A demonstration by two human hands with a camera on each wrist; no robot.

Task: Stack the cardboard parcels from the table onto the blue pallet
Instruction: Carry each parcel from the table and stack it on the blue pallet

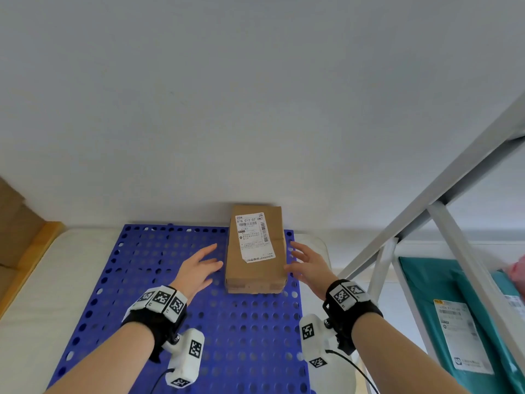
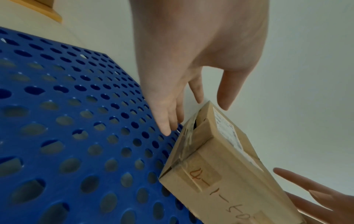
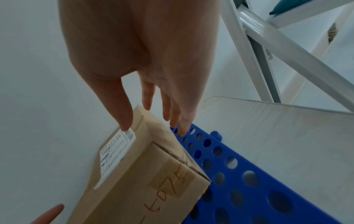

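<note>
A brown cardboard parcel [image 1: 255, 251] with a white shipping label lies flat on the far right part of the blue perforated pallet [image 1: 170, 280], against the wall. Orange handwriting marks its near end [image 2: 220, 189]. My left hand [image 1: 199, 268] hovers just left of the parcel with straight, spread fingers [image 2: 164, 121], a small gap between them and the box side. My right hand [image 1: 306, 265] is just right of it, fingers [image 3: 172, 115] straight; whether they touch the parcel [image 3: 145, 174] I cannot tell. Neither hand holds anything.
The pallet [image 3: 239, 174] lies on a pale mat [image 1: 42, 294]. A white metal frame [image 1: 426, 223] rises at the right, with teal mailer bags [image 1: 454, 308] behind it. A wooden edge and a cardboard box [image 1: 17, 237] stand at the far left.
</note>
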